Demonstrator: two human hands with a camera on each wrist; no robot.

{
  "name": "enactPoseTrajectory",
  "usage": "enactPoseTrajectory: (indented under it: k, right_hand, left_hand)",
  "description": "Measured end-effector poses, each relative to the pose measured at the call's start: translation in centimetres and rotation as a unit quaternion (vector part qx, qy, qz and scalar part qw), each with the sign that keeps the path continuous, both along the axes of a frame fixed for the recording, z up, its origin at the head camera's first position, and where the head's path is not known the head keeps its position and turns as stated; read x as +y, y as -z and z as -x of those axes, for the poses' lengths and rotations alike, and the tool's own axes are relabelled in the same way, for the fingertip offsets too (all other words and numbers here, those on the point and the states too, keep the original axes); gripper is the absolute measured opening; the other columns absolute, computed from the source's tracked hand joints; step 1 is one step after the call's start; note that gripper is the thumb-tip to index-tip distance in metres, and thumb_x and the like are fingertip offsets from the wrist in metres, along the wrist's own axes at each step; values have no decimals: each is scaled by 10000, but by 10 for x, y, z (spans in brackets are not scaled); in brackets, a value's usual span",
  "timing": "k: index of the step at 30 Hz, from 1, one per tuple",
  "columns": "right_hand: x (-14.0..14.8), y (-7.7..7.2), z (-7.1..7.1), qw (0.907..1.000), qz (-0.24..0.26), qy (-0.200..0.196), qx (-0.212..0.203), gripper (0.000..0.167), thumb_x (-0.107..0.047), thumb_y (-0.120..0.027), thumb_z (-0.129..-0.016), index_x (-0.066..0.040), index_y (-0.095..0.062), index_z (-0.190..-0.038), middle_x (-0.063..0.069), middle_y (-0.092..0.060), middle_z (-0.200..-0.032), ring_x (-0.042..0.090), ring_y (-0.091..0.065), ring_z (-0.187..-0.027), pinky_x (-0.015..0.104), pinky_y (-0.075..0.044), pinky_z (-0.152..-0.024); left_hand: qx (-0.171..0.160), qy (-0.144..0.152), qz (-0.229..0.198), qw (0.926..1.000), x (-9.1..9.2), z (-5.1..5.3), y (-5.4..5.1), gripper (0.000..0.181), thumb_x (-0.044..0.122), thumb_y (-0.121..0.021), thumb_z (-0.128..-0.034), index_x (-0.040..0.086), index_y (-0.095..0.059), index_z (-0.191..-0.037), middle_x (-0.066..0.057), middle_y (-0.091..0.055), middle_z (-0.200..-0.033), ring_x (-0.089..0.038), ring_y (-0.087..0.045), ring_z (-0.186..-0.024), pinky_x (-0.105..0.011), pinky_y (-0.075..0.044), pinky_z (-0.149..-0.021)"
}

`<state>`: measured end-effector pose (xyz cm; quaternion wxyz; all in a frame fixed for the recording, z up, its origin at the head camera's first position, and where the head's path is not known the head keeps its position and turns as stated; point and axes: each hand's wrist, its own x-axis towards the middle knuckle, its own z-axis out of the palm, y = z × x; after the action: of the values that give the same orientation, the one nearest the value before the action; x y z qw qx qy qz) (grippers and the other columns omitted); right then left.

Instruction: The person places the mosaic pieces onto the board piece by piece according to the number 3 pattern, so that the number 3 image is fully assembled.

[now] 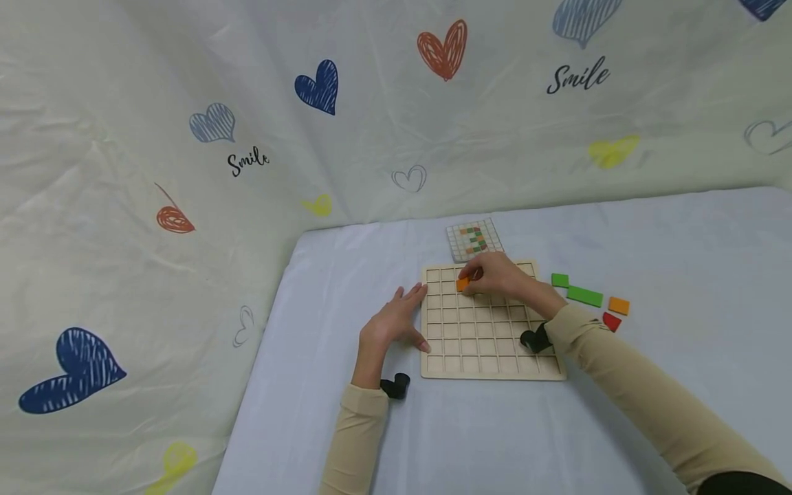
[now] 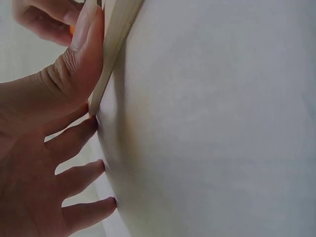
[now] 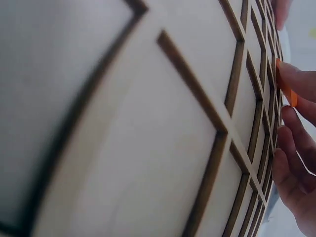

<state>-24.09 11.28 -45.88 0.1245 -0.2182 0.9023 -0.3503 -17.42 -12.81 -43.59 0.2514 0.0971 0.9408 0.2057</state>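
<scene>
In the head view, a wooden grid board (image 1: 458, 331) lies on the white-covered table. My right hand (image 1: 497, 275) is over the board's upper part, pinching a small orange tile (image 1: 461, 284) between thumb and fingers at the grid's upper left. The right wrist view shows the orange tile (image 3: 293, 98) tilted against the grid. My left hand (image 1: 396, 322) touches the board's left edge with spread fingers. In the left wrist view its thumb (image 2: 74, 69) rests along the wooden rim (image 2: 111, 54), while other fingertips touch the rim or the cloth.
A pattern card (image 1: 458, 246) with coloured squares lies just beyond the board. To the board's right are a small green tile (image 1: 559, 280), a long green tile (image 1: 584, 296), another orange tile (image 1: 619, 306) and a red piece (image 1: 611, 322). A heart-printed cloth (image 1: 365, 144) hangs behind.
</scene>
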Motion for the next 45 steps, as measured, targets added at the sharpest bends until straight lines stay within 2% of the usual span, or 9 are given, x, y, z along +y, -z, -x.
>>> enactPoseTrajectory:
  k: [12, 26, 34, 39, 45]
  right_hand:
    - [1, 4, -1, 9989, -145, -63, 448, 205, -89, -819, -851, 12, -787, -1026, 134, -763, -991, 250, -674, -879, 435, -573, -802]
    - [7, 0, -4, 9971, -265, -168, 691, 234, -71, -801, -867, 14, -769, -1083, 140, -752, -1050, 291, -693, -958, 464, -578, -863]
    - [25, -7, -12, 9982, 27, -112, 589, 236, -34, -746, -901, 29, -745, -1129, 156, -755, -1070, 319, -691, -982, 481, -574, -853]
    - [40, -12, -18, 9974, 53, -103, 716, 218, -15, -716, -913, 36, -738, -1124, 175, -742, -1065, 342, -679, -978, 492, -568, -838]
    - [58, -14, -22, 9980, 5, 12, 628, 221, -28, -714, -917, 38, -738, -1126, 168, -740, -1043, 343, -670, -967, 487, -563, -824]
  left_hand:
    - [26, 37, 13, 10000, 5, -1, -2, 1224, 178, -970, -678, 225, -239, -1658, 81, -173, -1726, -290, -57, -1614, -557, -257, -1250]
    - [69, 76, -25, 9999, 6, 0, -2, 1223, 172, -970, -678, 213, -239, -1657, 63, -169, -1728, -298, -57, -1613, -552, -244, -1256]
    - [62, 65, 4, 10000, 3, 0, 1, 1233, 176, -975, -664, 204, -244, -1656, 43, -178, -1727, -310, -66, -1611, -561, -242, -1254]
    - [66, 60, -57, 9999, 2, 0, 2, 1232, 170, -973, -665, 201, -243, -1656, 40, -178, -1727, -309, -57, -1612, -567, -231, -1256]
    - [36, 78, -30, 10000, 0, 0, 2, 1229, 177, -970, -676, 204, -232, -1659, 46, -169, -1729, -309, -49, -1612, -561, -233, -1258]
